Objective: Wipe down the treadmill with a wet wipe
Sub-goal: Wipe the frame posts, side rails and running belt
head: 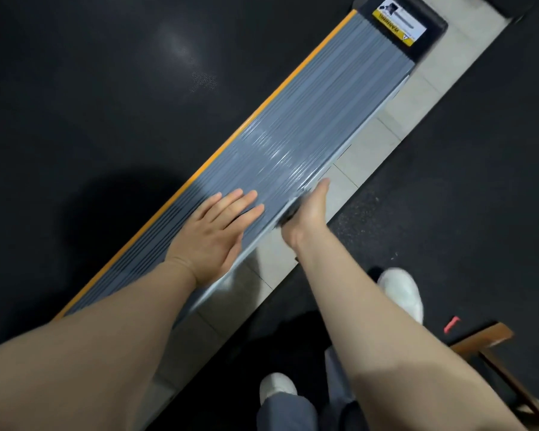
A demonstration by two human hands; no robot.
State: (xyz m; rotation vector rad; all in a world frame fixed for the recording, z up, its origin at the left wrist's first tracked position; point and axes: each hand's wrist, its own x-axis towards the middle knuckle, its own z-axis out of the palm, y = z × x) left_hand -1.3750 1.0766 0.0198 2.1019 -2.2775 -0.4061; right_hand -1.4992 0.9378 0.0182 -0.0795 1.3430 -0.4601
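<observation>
Belt (75, 119) far left, dark, w/ glare. Side rail (308, 113) runs near-left to far-right: grey, ribbed, stiff, prob slick where shiny-wet mid-length. Left hand (213, 234) flat on rail, fingers straight, holds nothing. Right hand (307, 209) at rail's right edge, curled round blurred wipe (288, 211); wipe soft, light, limp — best bunched in palm & pressed along ribs. Tile floor (371, 150) right.

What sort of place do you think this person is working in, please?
Probably a gym: a treadmill side rail with ribbed grey tread, a yellow warning label at its end, and dark rubber flooring.
</observation>
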